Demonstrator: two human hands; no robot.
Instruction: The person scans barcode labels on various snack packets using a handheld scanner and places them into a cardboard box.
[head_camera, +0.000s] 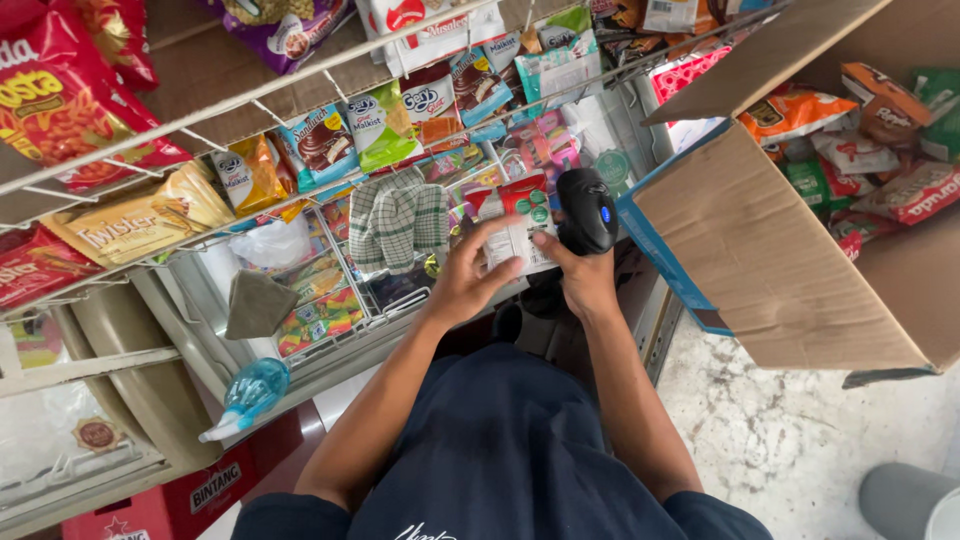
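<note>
My left hand (468, 282) holds a small red-and-white snack packet (518, 228) up in front of me, fingers wrapped round its lower left side. My right hand (585, 275) grips a black handheld scanner (586, 208) with a blue button, its head beside the packet's right edge; my right thumb touches the packet's lower corner. Both hands are raised in front of a white wire rack (330, 120) hung with snack packets. My dark blue shirt fills the bottom of the view.
An open cardboard box (790, 270) full of snack packets stands at the right, its flap reaching towards the scanner. A checked cloth (398, 222) hangs on the rack. A blue spray bottle (248, 395) lies at lower left above a red crate (190, 495).
</note>
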